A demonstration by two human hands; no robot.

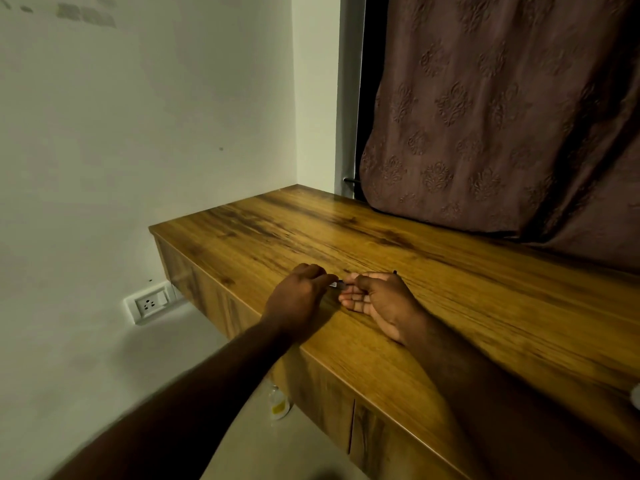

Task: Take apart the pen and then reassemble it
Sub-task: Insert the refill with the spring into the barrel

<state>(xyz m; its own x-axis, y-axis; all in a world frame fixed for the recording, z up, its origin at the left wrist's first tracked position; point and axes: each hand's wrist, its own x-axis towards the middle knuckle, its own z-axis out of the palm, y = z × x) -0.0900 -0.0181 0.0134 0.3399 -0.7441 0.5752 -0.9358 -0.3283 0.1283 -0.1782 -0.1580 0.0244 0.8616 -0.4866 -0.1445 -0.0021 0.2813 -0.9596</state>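
Here, pen [337,284]: slim, light, stiff, probably slick. It is held just above the table [450,299], between both hands. Your left hand [301,294] pinches one end and your right hand [379,299] curls round the barrel. Grip near the joint.

The pen [338,284] is held over the table [450,271], pinched between the left hand [298,299] and the right hand [377,299]. It is mostly hidden. A short pale-and-dark stretch is seen between the fingers, and a thin dark end is seen past the right hand toward 2 o'clock.
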